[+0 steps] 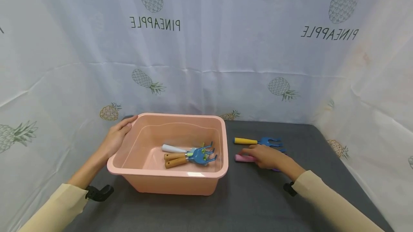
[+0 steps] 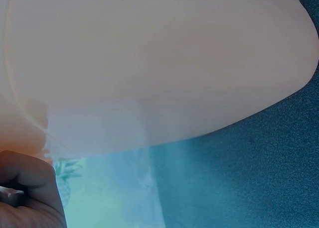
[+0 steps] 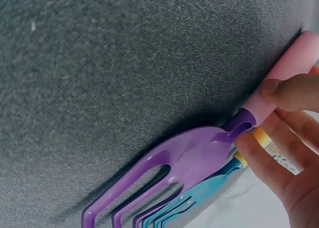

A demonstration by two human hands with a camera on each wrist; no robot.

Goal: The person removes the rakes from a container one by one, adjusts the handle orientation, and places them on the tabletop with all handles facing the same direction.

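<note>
A pink plastic basin (image 1: 175,186) stands on the grey table. My left hand (image 1: 115,137) grips its far left corner, thumb on the rim. The left wrist view shows the basin wall (image 2: 159,63) close up and curled fingers (image 2: 30,185) below it. Inside lie a white-handled tool (image 1: 173,148) and two wooden-handled blue rakes (image 1: 193,157). To the right of the basin, my right hand (image 1: 266,156) pinches the pink handle (image 3: 291,71) of a purple fork (image 3: 184,158) lying on the table. A yellow-handled blue fork (image 1: 258,141) lies just behind it.
White cloth printed with pineapples (image 1: 206,45) hangs behind and on both sides of the table. Bare grey tabletop (image 1: 251,203) stretches in front of the basin and to the right of the forks. The table's right edge (image 1: 355,174) meets the cloth.
</note>
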